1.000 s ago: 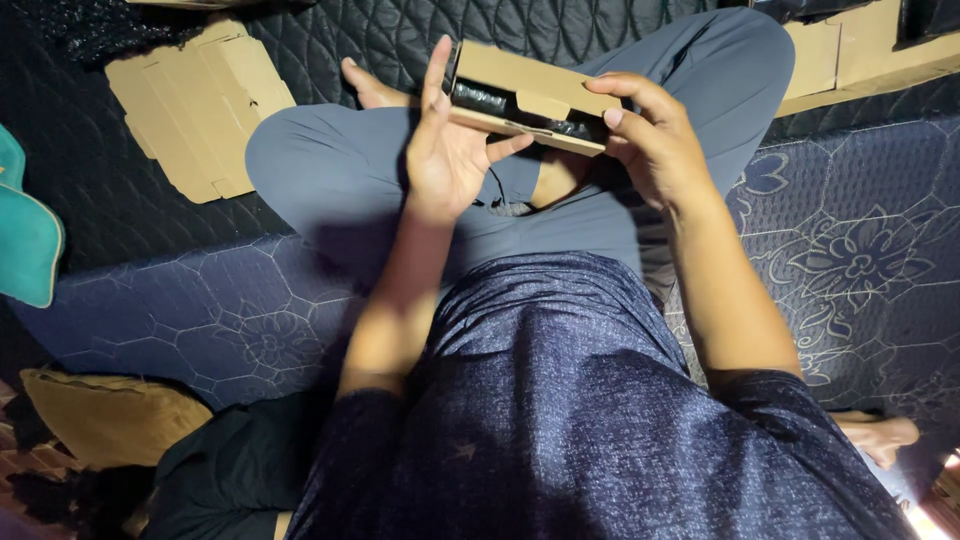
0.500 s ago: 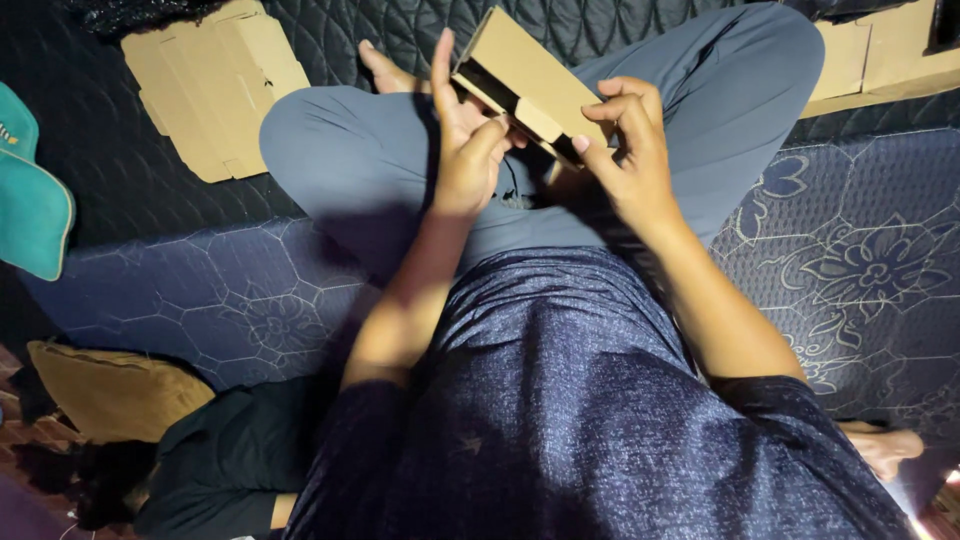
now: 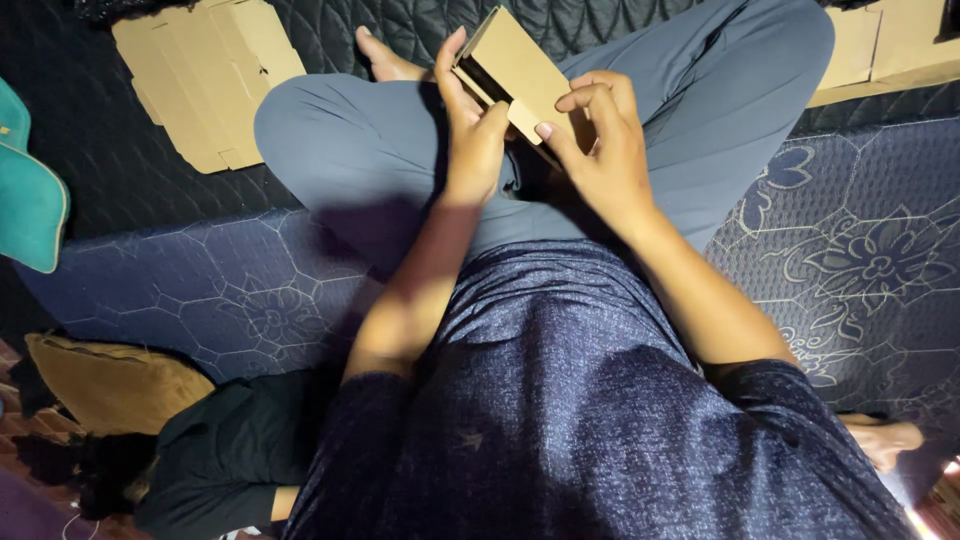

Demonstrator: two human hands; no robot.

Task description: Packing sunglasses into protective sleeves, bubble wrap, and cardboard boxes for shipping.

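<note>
I sit cross-legged in grey trousers and hold a small brown cardboard box (image 3: 515, 62) above my lap, tilted with one end up. Something black shows inside its open side. My left hand (image 3: 470, 130) grips the box's left end, fingers along its edge and thumb against the front. My right hand (image 3: 598, 145) holds the lower right end, with the fingertips pressing on a small flap of the box.
A flattened cardboard sheet (image 3: 205, 75) lies on the dark quilted mat at the upper left. More cardboard (image 3: 880, 45) sits at the upper right. A teal object (image 3: 28, 195) is at the left edge, a tan cushion (image 3: 110, 385) lower left. A blue floral mattress (image 3: 860, 250) lies under me.
The box has turned from lying nearly level to standing tilted, and both hands have closed in nearer together on it. My right fingers have moved onto the flap.
</note>
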